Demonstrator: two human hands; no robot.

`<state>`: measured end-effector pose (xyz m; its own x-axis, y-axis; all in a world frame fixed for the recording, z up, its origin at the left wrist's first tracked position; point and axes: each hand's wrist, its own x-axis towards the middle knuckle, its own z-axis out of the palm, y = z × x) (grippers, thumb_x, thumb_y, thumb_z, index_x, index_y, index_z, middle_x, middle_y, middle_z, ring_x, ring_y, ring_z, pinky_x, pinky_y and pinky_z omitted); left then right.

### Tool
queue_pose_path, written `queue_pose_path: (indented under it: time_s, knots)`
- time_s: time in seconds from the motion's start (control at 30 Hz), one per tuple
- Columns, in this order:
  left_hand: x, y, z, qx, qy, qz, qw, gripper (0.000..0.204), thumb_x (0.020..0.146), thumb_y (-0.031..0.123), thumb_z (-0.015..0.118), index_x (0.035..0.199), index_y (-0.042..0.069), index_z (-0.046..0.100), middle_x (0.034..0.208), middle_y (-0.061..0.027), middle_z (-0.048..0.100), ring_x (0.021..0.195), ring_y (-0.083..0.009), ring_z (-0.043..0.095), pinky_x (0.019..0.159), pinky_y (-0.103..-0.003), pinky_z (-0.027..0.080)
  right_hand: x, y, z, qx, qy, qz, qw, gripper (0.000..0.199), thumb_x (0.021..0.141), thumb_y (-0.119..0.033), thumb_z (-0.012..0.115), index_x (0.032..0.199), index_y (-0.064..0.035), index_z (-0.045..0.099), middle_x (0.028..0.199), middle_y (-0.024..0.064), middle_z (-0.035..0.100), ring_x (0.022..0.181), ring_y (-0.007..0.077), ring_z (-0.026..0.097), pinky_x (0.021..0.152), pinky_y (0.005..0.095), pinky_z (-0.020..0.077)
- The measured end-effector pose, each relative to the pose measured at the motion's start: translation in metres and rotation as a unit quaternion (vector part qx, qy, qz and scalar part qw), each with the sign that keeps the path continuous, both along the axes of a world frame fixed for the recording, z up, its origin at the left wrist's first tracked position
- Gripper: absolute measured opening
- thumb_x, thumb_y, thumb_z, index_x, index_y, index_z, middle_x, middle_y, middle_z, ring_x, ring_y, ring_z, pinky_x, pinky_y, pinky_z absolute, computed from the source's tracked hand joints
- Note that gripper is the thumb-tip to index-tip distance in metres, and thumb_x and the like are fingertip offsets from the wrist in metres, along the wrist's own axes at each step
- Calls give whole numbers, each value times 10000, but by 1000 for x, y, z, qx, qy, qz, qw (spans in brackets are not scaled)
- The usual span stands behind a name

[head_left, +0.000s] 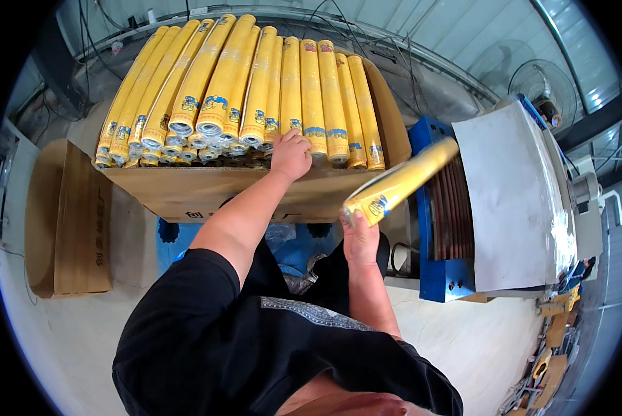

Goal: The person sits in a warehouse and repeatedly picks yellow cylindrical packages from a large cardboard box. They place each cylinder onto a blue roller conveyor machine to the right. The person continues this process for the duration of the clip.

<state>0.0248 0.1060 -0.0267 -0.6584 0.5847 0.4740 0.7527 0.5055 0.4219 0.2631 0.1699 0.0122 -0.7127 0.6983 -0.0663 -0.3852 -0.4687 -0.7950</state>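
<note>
A yellow plastic-wrapped roll [401,184] with blue printing is in my right hand [361,239], whose fingers close round its lower end. The roll slants up and to the right, just beyond the carton's right corner, and its far end is slightly blurred. My left hand [293,155] reaches over the front edge of a cardboard carton [186,191]. Its fingers lie against the near ends of the rolls in the middle of the row, not wrapped round one. Many similar yellow rolls [262,83] lean side by side in the carton, on top of more rolls.
Beside the carton on the right stands a blue frame [446,277] with a stack of brown pieces and a large white sheet [508,201]. Another cardboard carton [82,222] stands at the left. A fan [543,90] is at the far right, and cables hang along the back wall.
</note>
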Motion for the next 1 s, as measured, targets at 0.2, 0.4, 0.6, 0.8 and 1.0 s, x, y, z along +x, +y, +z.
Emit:
queue_pose_path:
  time_s: [0.2, 0.4, 0.6, 0.8, 1.0]
  knots:
    - [-3, -3, -5, 38, 27, -6, 999, 117, 704, 89, 601, 788, 131, 673, 956, 2, 652, 1133, -216, 518, 931, -423, 394, -76, 55, 16, 157, -118, 24, 980, 356, 860, -42, 615, 1196, -6, 503, 1104, 68, 604, 921, 138, 577, 782, 269, 474]
    - [3, 0, 12, 11, -12, -17, 1000, 102, 741, 132, 593, 794, 105, 677, 913, -25, 647, 1073, -207, 514, 928, -418, 395, -147, 167, 3, 473, -372, -13, 799, 446, 766, -158, 715, 1135, 7, 529, 975, 137, 672, 873, 291, 649, 768, 353, 507]
    - [-4, -7, 10, -12, 22, -15, 1000, 80, 652, 178, 624, 692, 111, 639, 791, -36, 617, 914, -239, 523, 767, -444, 416, -153, 156, -44, 771, -390, 50, 501, 736, 729, -32, 645, 1407, 11, 363, 1295, 232, 518, 1217, 321, 500, 1037, 380, 388]
    - [1, -1, 8, -50, -18, -12, 999, 173, 690, 192, 638, 802, 74, 695, 966, -53, 641, 1135, -233, 487, 975, -392, 357, -139, 158, -38, 626, -355, 88, 689, 761, 720, 84, 558, 1428, 42, 284, 1358, 246, 452, 1252, 351, 449, 1060, 379, 351]
    - [5, -7, 5, 23, -41, -11, 999, 155, 651, 156, 637, 758, 60, 696, 941, -69, 656, 1166, -239, 483, 980, -390, 357, -129, 132, -45, 670, -382, -41, 636, 709, 792, -2, 582, 1433, 36, 280, 1388, 283, 395, 1229, 411, 443, 1048, 451, 362]
